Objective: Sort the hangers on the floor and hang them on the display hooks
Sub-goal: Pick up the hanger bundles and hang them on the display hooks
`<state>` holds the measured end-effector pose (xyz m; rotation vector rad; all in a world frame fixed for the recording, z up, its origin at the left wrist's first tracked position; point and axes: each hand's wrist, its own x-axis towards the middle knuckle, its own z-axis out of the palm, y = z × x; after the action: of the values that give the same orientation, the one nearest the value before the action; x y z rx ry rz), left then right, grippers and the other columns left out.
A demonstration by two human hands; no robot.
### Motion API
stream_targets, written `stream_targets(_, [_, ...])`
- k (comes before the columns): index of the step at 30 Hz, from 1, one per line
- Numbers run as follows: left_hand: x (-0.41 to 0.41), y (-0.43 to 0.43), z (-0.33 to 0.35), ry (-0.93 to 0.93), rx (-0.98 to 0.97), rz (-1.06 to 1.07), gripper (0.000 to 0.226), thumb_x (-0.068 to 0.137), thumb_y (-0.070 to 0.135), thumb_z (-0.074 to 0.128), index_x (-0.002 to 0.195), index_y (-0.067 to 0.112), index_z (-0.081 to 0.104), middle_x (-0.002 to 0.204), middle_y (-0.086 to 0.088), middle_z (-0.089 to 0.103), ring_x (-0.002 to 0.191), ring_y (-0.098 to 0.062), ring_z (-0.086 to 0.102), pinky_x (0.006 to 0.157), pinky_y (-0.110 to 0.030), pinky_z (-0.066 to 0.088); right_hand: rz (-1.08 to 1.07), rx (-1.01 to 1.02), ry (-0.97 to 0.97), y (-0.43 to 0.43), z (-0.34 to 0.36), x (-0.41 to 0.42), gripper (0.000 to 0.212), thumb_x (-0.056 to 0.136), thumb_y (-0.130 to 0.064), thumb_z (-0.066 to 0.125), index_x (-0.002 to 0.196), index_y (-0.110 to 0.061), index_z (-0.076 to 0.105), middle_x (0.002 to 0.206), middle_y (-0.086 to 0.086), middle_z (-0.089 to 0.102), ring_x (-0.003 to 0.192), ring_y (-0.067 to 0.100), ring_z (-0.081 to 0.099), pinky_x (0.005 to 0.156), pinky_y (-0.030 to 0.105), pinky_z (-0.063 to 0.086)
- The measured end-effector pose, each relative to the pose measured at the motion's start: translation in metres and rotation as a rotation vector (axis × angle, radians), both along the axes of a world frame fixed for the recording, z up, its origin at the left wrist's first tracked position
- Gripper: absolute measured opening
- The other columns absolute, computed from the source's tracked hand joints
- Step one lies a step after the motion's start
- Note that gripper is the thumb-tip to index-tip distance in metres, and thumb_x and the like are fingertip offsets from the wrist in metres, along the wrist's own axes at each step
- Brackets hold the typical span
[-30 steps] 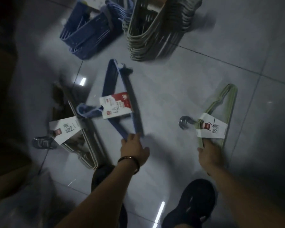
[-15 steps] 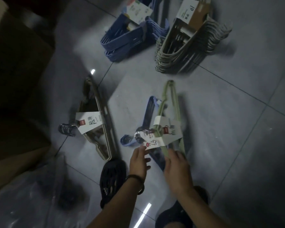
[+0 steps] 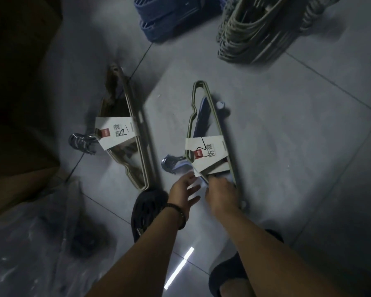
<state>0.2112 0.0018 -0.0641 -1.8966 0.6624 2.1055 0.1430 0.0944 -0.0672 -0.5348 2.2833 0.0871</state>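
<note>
— Hangers in the head view: where do they lie?
— A green bundle (image 3: 215, 116) wrapped in a white paper band (image 3: 206, 144) lies on the grey tiled floor (image 3: 298, 146), straight ahead of the person. It rests on top of a blue bundle (image 3: 202, 116), whose blue shows through the green frame. The metal hooks (image 3: 169, 163) stick out to the left.

— And the hands?
— The right hand (image 3: 221, 194) is on the near end of the green bundle. Its fingers are curled over the bundle in a grip, though that spot is blurred. The left hand (image 3: 184, 189) is just beside it, fingers spread and relaxed, holding nothing. Its fingertips are near the hooks and the lower edge of the paper band. A dark bead bracelet (image 3: 177, 213) sits on that wrist.

— What else is on the floor?
— A beige bundle (image 3: 142, 163) with a white band of its own lies to the left, apart from the green one. Farther off, at the top edge, there is a blue pile (image 3: 169, 18). To its right is a grey-green pile (image 3: 251, 37), and the frame cuts off both.

— And close to the person?
— A dark left shoe (image 3: 148, 211) is just below the left wrist, and a dark right shoe (image 3: 227, 275) shows under the right forearm. Clear plastic wrap (image 3: 30, 243) lies crumpled at the lower left, with a brown box (image 3: 19, 185) behind it in shadow.
</note>
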Motion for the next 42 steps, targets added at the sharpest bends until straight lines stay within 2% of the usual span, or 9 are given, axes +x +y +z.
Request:
stream_targets(3, [0.008, 0.000, 0.001, 0.050, 0.005, -0.006, 0.038, 0.097, 0.035, 0.063, 0.135, 0.029, 0.065, 0.133, 0.004, 0.067, 0.124, -0.022, 0.060, 0.106, -0.047, 0.051, -0.009, -0.037, 0.011, -0.001, 0.006, 0.004, 0.018, 0.097, -0.022, 0.065, 0.115, -0.021, 0.071, 0.104, 0.005, 0.074, 0.099, 0.027, 0.072, 0.082, 0.034, 0.057])
stream_targets(7, [0.000, 0.003, 0.031, 0.100, -0.015, -0.087, 0.105, 0.061, 0.069, 0.088, 0.149, 0.026, 0.051, 0.142, 0.000, 0.064, 0.134, -0.025, 0.055, 0.111, -0.050, 0.049, -0.118, -0.172, 0.045, -0.009, 0.053, 0.012, 0.016, 0.099, -0.025, 0.064, 0.113, -0.022, 0.072, 0.101, 0.002, 0.075, 0.097, 0.022, 0.072, 0.082, 0.035, 0.061])
stream_targets(18, [-0.056, -0.025, 0.219, 0.155, -0.423, -0.470, 0.061, 0.056, 0.030, 0.085, 0.114, 0.018, 0.068, 0.101, -0.004, 0.079, 0.092, -0.023, 0.075, 0.075, -0.035, 0.064, -0.243, -0.462, -0.340, 0.005, 0.276, -0.029, 0.014, 0.096, -0.033, 0.062, 0.109, -0.027, 0.065, 0.100, -0.010, 0.071, 0.092, 0.008, 0.069, 0.083, 0.031, 0.061])
stream_targets(21, [-0.075, -0.048, 0.302, 0.220, -0.468, -0.672, 0.060, 0.069, 0.005, 0.086, 0.123, 0.010, 0.060, 0.110, -0.013, 0.073, 0.095, -0.027, 0.072, 0.065, -0.027, 0.060, -0.241, -0.631, -0.079, 0.030, 0.368, -0.075, 0.014, 0.089, -0.038, 0.065, 0.102, -0.034, 0.065, 0.098, -0.015, 0.064, 0.087, 0.004, 0.063, 0.076, 0.030, 0.060])
stream_targets(27, [-0.132, -0.056, 0.514, 0.438, -0.497, -1.127, 0.067, 0.059, 0.020, 0.084, 0.122, 0.020, 0.060, 0.110, -0.004, 0.073, 0.100, -0.022, 0.071, 0.085, -0.045, 0.062, 0.128, -0.423, 0.068, 0.062, 0.579, -0.207, 0.106, 0.069, -0.067, 0.080, 0.157, -0.033, 0.031, 0.160, -0.006, 0.026, 0.150, 0.016, 0.020, 0.123, 0.037, 0.025])
stream_targets(32, [-0.178, -0.023, 0.689, 0.644, -0.562, -1.389, 0.058, 0.079, -0.001, 0.081, 0.129, 0.015, 0.058, 0.116, 0.005, 0.071, 0.101, 0.002, 0.067, 0.090, -0.025, 0.054, 0.081, -0.425, -0.295, 0.090, 0.746, -0.242, 0.094, 0.068, -0.034, 0.094, 0.149, -0.033, 0.046, 0.141, -0.016, 0.048, 0.127, 0.007, 0.050, 0.094, 0.015, 0.039])
stream_targets(35, [-0.200, 0.002, 0.770, 0.712, -0.670, -1.467, 0.062, 0.078, -0.002, 0.081, 0.131, 0.020, 0.059, 0.117, 0.004, 0.071, 0.107, -0.006, 0.068, 0.092, -0.031, 0.060, -0.099, -0.574, -0.280, 0.129, 0.814, -0.240, 0.072, 0.062, -0.025, 0.095, 0.126, -0.035, 0.064, 0.124, -0.020, 0.065, 0.113, 0.004, 0.063, 0.094, 0.027, 0.050])
stream_targets(39, [-0.231, 0.040, 0.856, 0.804, -1.241, -1.451, 0.072, 0.072, 0.030, 0.089, 0.136, 0.033, 0.055, 0.133, 0.004, 0.061, 0.122, -0.018, 0.062, 0.099, -0.034, 0.053, -0.463, -0.825, -0.124, 0.196, 0.874, -0.227, 0.047, 0.060, -0.011, 0.092, 0.101, -0.023, 0.073, 0.095, -0.008, 0.078, 0.089, 0.012, 0.073, 0.076, 0.034, 0.061])
stream_targets(42, [-0.224, 0.084, 0.903, 0.834, -1.788, -1.051, 0.059, 0.070, 0.037, 0.080, 0.124, 0.034, 0.057, 0.126, 0.005, 0.054, 0.113, -0.014, 0.048, 0.092, -0.035, 0.038, -0.784, -1.008, 0.022, 0.238, 0.910, -0.206, 0.040, 0.065, -0.001, 0.089, 0.099, -0.016, 0.074, 0.083, -0.007, 0.079, 0.078, 0.014, 0.073, 0.062, 0.023, 0.056])
